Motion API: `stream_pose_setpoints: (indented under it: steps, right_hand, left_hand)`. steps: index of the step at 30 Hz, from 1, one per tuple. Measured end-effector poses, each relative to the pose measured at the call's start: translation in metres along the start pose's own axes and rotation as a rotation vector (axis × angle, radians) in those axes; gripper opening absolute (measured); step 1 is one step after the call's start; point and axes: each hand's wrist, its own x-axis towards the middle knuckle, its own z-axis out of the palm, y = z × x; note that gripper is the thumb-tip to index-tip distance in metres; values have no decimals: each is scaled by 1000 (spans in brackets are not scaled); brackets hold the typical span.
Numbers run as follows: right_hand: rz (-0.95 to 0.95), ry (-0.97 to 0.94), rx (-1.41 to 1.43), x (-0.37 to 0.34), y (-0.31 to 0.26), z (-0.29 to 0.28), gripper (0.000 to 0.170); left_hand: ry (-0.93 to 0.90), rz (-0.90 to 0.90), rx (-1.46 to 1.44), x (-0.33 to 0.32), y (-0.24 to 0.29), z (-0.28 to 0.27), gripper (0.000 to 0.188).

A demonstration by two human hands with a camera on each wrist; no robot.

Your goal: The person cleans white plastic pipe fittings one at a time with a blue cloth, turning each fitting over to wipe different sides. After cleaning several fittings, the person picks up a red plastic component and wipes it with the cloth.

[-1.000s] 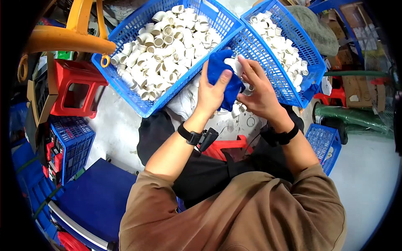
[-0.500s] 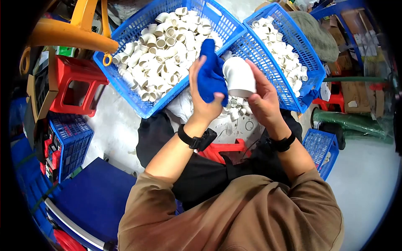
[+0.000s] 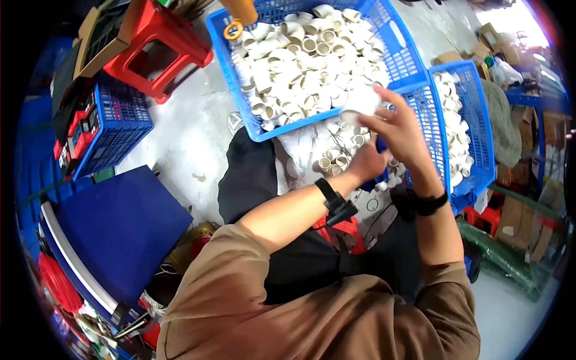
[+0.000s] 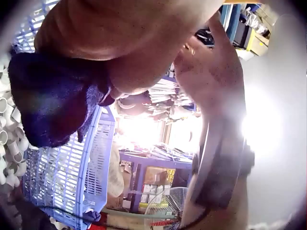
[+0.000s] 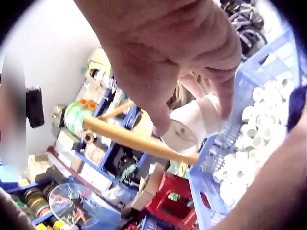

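A white pipe elbow (image 5: 192,124) is pinched between the thumb and fingers of the right hand (image 5: 177,62); in the head view that hand (image 3: 399,129) holds the blurred elbow (image 3: 362,102) over the near edge of the large blue basket (image 3: 300,125) full of white fittings. The left hand (image 3: 367,163) is lower, beside the right wrist, gripping a blue cloth (image 3: 378,178) that is mostly hidden there. Bunched cloth (image 4: 53,98) hangs from the left hand (image 4: 124,43) in the left wrist view.
A second blue basket (image 3: 489,138) of smaller-looking fittings stands at the right. Loose fittings (image 3: 335,161) lie on the floor between the legs. Red stool (image 3: 157,51), blue crate (image 3: 123,123) and dark blue flat surface (image 3: 117,231) are at the left.
The right hand has lifted the elbow away from the cloth toward the large basket. The left hand has dropped lower and rightward with the cloth. The head view has shifted, moving the baskets rightward.
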Motion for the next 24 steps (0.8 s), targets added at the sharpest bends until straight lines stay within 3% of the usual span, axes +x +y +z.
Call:
stream_pose_setpoints:
  steps: [1, 3, 4, 5, 7, 8, 9, 11, 12, 13, 16, 21, 23, 24]
  right_hand:
    - [15, -40, -158, 11, -2, 18, 67]
    - [-125, -36, -592, 38, 0, 46, 74]
    - [-220, -58, -652, 50, 7, 54, 77]
    - [-221, -64, -651, 58, 2, 61, 77]
    - [-105, -378, -736, 74, -8, 68, 74]
    - [-159, -511, -804, 83, -6, 65, 71]
    - [-155, -512, -805, 83, -6, 59, 71]
    - [-117, -568, -808, 79, -22, 44, 57]
    - [-65, -512, -756, 70, -34, 33, 52]
    - [-113, -478, -737, 71, -25, 16, 44]
    - [-88, -310, -579, 50, -32, -42, 38]
    - [102, 131, -170, 36, 53, -146, 31]
    - [148, 219, -193, 36, 119, -170, 30]
    - [225, 234, -190, 35, 144, -167, 29]
  left_hand:
    - [-47, 154, 52, 0, -7, 4, 46]
    - [-134, 179, 210, 1, -29, 13, 60]
    - [-23, 433, 351, -19, 6, -2, 63]
    - [-216, 362, 16, -19, 8, -2, 59]
    - [-345, 151, 662, -20, 21, -8, 57]
    - [-297, 48, 546, -19, 21, -8, 52]
    - [-298, 48, 542, -16, 19, -6, 52]
    - [-217, -148, 625, -14, 15, 1, 44]
    - [-236, -161, 733, -13, 16, 1, 50]
    - [-190, -159, 607, -19, 43, -9, 57]
    - [-164, -147, 631, -13, 58, -21, 65]
    - [102, -6, 646, -3, 80, -53, 61]
    - [229, 108, 612, 11, 76, -71, 62]
    - [283, 75, 461, 11, 86, -79, 57]
